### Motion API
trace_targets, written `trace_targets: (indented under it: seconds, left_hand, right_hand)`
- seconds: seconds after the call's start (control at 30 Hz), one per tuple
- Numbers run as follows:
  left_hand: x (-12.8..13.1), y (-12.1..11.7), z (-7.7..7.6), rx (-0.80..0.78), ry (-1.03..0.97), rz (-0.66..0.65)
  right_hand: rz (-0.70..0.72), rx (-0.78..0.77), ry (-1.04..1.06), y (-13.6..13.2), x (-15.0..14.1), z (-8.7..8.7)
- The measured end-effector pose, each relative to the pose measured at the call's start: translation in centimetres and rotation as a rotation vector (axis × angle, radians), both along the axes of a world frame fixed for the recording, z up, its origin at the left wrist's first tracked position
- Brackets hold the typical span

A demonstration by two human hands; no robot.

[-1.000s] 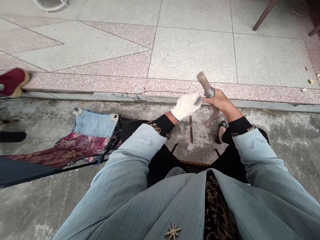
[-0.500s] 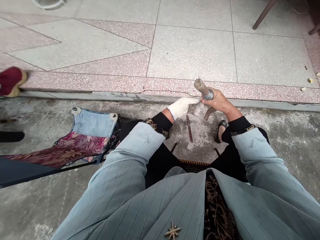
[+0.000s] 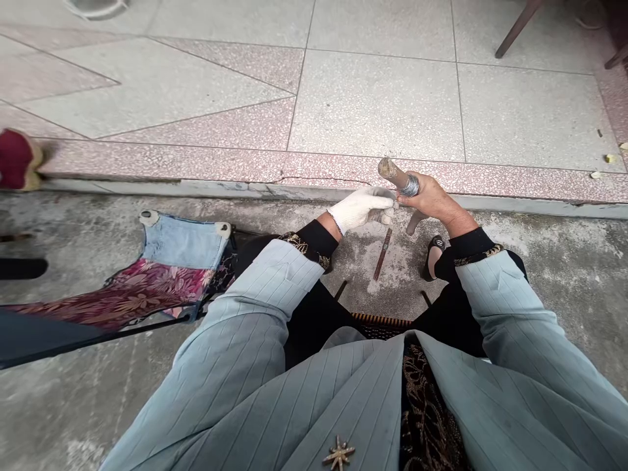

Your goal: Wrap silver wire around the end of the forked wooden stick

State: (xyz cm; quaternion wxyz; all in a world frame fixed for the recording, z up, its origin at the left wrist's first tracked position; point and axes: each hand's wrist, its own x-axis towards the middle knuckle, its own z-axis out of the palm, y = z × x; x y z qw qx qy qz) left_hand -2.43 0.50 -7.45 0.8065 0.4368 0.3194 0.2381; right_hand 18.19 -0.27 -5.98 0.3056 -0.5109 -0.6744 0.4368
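Observation:
My right hand (image 3: 432, 196), bare, is wrapped round a wooden stick (image 3: 392, 171) held at a tilt. A coil of thin metal wire (image 3: 409, 185) is wound round the stick beside my thumb. The stick's lower end shows beneath the hand. My left hand (image 3: 363, 208), in a white knitted glove, is closed in a pinch near the coil, on what seems to be the wire's thin end. Below the left fingertips is a narrow reddish-brown bar (image 3: 383, 255); whether it hangs from the wire cannot be made out.
A low pink terrazzo step edge (image 3: 220, 160) runs just beyond my hands. At left stands a folding frame with a denim and floral cloth cover (image 3: 157, 281). A red shoe (image 3: 17, 159) is at the far left, and a chair leg (image 3: 517, 29) at upper right.
The reddish-brown bar has swung to the right at its upper end and now slants the other way. The stick's top has shifted slightly left; my gloved fingers have moved a little.

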Motion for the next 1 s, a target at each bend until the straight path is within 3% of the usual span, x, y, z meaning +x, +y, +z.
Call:
trace_targets:
  seconds: [0.13,0.27,0.37,0.47,0.57,0.67,0.73,0.8,1.0]
  left_hand:
    - [0.1,-0.1,0.5,0.212,0.177,0.004]
    - [0.3,-0.4,0.5,0.650,0.567,0.052]
    - [0.7,-0.8,0.2,0.968,0.824,0.095]
    - [1.0,-1.0,0.0,1.125,0.943,0.105]
    - [0.9,-0.8,0.2,0.985,0.761,0.171]
    - [0.4,-0.2,0.1,0.535,0.331,0.223]
    - [0.1,0.2,-0.3,0.233,0.112,0.183]
    - [-0.1,0.5,-0.8,0.038,-0.005,0.096]
    - [-0.3,0.3,-0.8,-0.163,-0.078,-0.085]
  right_hand:
    - [-0.057,0.000,-0.061,0.4,-0.1,-0.9]
    - [-0.248,-0.076,-0.079,0.5,-1.0,-1.3]
    - [-0.384,-0.256,0.061,0.4,-2.0,-1.4]
    - [-0.482,-0.393,0.297,0.3,-2.7,-1.5]
    - [-0.463,-0.387,0.418,0.4,-2.3,-1.7]
    - [-0.297,-0.264,0.371,0.6,-1.3,-1.5]
    - [-0.149,-0.167,0.296,0.6,-0.8,-1.0]
    - [-0.029,-0.105,0.236,0.4,-0.5,-0.2]
    - [0.079,-0.063,0.150,-0.4,-0.4,1.5]
